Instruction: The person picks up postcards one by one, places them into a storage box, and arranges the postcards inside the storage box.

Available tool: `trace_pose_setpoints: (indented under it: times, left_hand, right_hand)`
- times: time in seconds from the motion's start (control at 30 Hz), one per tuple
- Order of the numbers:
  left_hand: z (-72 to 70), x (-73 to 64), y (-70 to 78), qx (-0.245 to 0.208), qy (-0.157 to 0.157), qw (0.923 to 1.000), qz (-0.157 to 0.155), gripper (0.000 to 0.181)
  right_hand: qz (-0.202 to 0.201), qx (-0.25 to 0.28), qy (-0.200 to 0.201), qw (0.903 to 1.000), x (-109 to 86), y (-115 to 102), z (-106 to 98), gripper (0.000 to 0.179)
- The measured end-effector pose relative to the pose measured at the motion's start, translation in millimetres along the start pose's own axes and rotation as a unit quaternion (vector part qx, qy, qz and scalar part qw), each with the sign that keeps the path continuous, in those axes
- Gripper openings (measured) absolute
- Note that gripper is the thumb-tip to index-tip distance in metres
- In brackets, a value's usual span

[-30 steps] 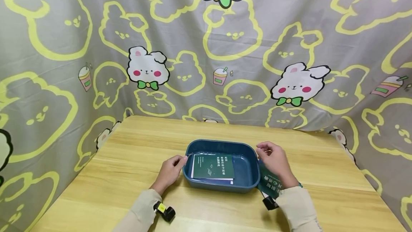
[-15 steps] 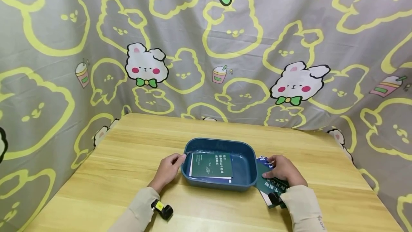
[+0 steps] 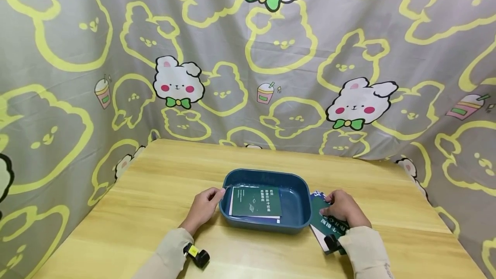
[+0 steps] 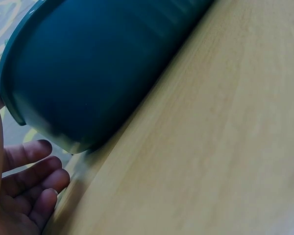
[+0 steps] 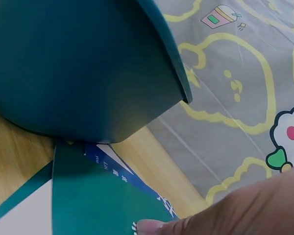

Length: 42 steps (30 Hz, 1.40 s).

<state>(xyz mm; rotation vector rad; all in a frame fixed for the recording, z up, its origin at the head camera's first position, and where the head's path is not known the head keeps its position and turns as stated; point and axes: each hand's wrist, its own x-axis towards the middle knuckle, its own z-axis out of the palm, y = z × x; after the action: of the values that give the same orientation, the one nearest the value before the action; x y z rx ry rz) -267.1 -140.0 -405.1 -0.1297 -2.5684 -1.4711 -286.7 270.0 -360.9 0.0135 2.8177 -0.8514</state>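
A dark blue rounded plastic tub (image 3: 267,227) stands on the table in the head view. Inside lies a green booklet (image 3: 255,201) with pale lettering, over a blue-and-white one. My left hand (image 3: 205,208) holds the tub's left end, its thumb at the rim; the left wrist view shows its other fingers loosely bent below. Right of the tub, green booklets (image 3: 322,223) with white lettering lie fanned over a blue one (image 5: 112,169). My right hand (image 3: 345,208) grips the top green booklet, thumb on its cover (image 5: 103,205); its other fingertips are hidden.
The pale wooden table (image 3: 174,162) runs back to a grey curtain (image 3: 224,46) printed with yellow outlines and white rabbits. Each wrist carries a small black camera, the left one (image 3: 197,255) with a yellow label.
My right hand has come down from beside the tub's upper right corner onto the green booklets, which now show more to the right. My left hand stays at the rim.
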Motion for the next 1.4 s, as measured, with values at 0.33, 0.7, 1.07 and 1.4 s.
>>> trace_pose_setpoints:
  times: [0.33,0.7,1.07,1.4]
  left_hand:
    - [0.7,-0.7,-2.0,-0.002,0.005,0.9999,0.013,0.037]
    - [-0.5,0.8,-1.2,0.012,0.008,0.9997,0.021,0.036]
    - [-0.7,-2.2,-0.8,0.011,0.008,0.9998,0.017,0.038]
    - [-1.3,-0.8,-0.5,0.006,0.002,1.0000,0.007,0.038]
  right_hand:
    - [-0.014,0.004,0.019,0.9997,-1.3,4.0,-0.3,0.042]
    - [-0.012,0.022,0.056,0.9981,-1.2,4.3,0.3,0.043]
    - [-0.039,0.039,0.058,0.9968,-5.9,4.5,-6.3,0.043]
    - [-0.040,0.058,0.059,0.9958,-7.7,5.6,-9.7,0.045]
